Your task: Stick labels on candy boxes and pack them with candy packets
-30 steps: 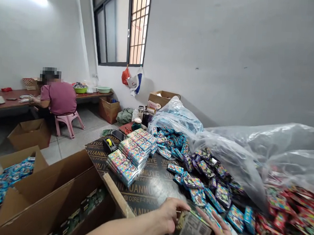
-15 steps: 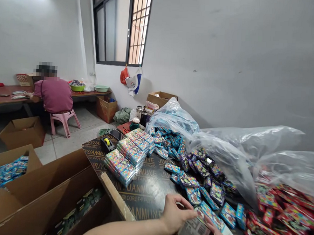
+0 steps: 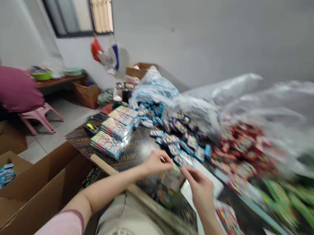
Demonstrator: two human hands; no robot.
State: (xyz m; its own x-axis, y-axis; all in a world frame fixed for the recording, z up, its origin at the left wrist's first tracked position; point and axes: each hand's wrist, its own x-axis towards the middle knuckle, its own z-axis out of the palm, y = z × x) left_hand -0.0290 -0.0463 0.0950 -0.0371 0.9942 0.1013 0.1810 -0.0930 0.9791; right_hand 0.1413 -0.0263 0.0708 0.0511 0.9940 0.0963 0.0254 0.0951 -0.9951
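A small printed box (image 3: 171,179) with green on its sides stands blurred in front of me, over the dark plywood table top. At its upper left edge is my left hand (image 3: 157,162), thumb and fingers pinched together; what is between them is too small to see. My right hand (image 3: 199,183) grips the box's upper right corner with thumb and forefinger. White paper (image 3: 206,178) lies just beyond and to the right of the box. Left of my hands rise neat stacks of wrapped colourful packs (image 3: 114,129).
Loose blue packets (image 3: 149,112), purple packets (image 3: 183,124), red packets (image 3: 245,143) and green packets (image 3: 281,197) spread beneath clear plastic bags (image 3: 199,109). A tape dispenser (image 3: 90,128) sits by the stacks. An open carton (image 3: 43,181) stands at left; a person (image 3: 13,89) sits beyond.
My view has swung right and down, so the green packets and my clothing show. Both hands now sit at the box's upper edge, the right one higher and fully in sight.
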